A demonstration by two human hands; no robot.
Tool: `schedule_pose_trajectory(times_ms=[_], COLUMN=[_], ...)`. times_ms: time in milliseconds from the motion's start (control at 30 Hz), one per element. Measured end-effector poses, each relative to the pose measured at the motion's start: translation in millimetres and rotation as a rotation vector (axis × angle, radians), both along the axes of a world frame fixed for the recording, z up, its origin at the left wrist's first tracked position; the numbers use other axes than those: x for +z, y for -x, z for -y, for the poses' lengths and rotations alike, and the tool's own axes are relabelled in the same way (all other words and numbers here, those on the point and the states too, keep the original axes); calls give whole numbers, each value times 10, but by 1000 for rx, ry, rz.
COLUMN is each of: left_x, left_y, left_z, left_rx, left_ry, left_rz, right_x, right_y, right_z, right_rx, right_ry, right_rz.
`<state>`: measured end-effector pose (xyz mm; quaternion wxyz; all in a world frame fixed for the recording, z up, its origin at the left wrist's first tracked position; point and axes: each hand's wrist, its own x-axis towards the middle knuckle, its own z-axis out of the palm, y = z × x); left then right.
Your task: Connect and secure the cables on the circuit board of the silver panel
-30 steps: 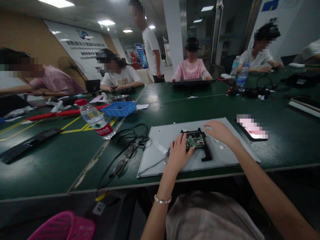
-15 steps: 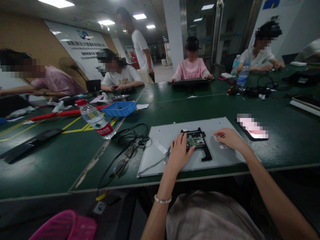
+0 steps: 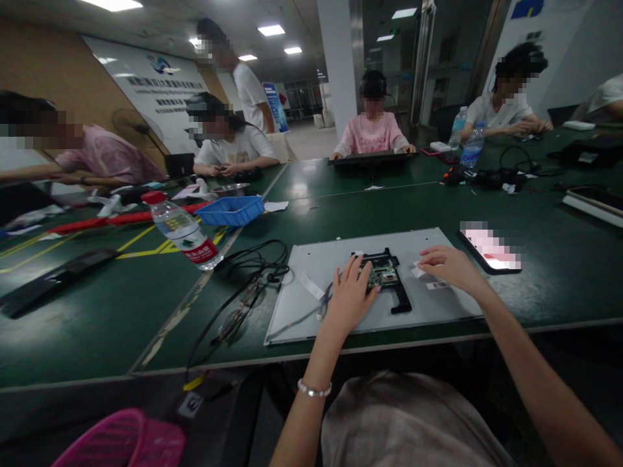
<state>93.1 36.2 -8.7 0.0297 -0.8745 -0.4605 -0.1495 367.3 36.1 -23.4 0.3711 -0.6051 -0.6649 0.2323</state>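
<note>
My left hand (image 3: 346, 295) lies with fingers spread on the left side of a black plastic bracket (image 3: 402, 299) that has a green circuit board (image 3: 382, 275) in it. The bracket rests on a flat grey-white panel (image 3: 442, 308). Over the panel's right side, my right hand (image 3: 448, 264) has its fingertips closed on a small piece of whitish tape (image 3: 417, 270). Just below that hand, a white label (image 3: 437, 285) is stuck to the panel. A whitish strip (image 3: 310, 286) and a thin grey cable (image 3: 296, 322) lie left of my left hand.
A phone (image 3: 491, 250) lies right of the panel. To the left are black cables (image 3: 253, 263), glasses (image 3: 231, 324), a water bottle (image 3: 187, 237) and a blue tray (image 3: 231, 211). A pink basket (image 3: 121, 441) stands below the table edge. Several people sit around the table.
My right hand's fingers have straightened a little, and more of the whitish tape shows. My left fingers have spread slightly. The standing person in the background has moved left.
</note>
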Motion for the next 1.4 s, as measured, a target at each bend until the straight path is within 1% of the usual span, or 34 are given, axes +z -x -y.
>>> schedule_pose_trajectory(times_ms=[67, 133, 267, 400, 533, 667, 733, 867, 1067, 1167, 1300, 1400], left_x=[32, 50, 30, 0, 39, 108, 117, 62, -36, -41, -21, -15], left_y=[-62, -143, -282, -316, -328, -403, -446, -491, -487, -487, -481, -475], left_z=[40, 98, 209, 247, 261, 291, 296, 272, 244, 251, 262, 262], left_rx=[-32, -66, -119, -114, -141, -182, -183, -164, -160, -154, -158, -162], left_ry=[-40, -61, -57, -44, -33, -40, -55, -77, -69, -67, -68, -58], left_rz=[-14, -12, 2, 30, 45, 50, 51, 44, 47, 55, 60, 63], right_x=[-8, -22, -44, -23, 2, -29, -45, -31, -34, -62, -75, -98], right_y=[59, 123, 196, 215, 274, 329, 339, 360, 401, 409, 438, 483], right_z=[-19, -40, -45, 7, 38, 14, 2, 7, -1, -4, 53, 114], right_rx=[20, 46, 59, 13, -16, 56, 86, 99, 100, 101, 81, 53], right_ry=[-19, -28, -4, 41, 122, 174, 183, 183, 113, 50, -70, -109], right_rz=[-107, -170, -122, -168, -276, -393, -404, -319, -163, -74, 103, 201])
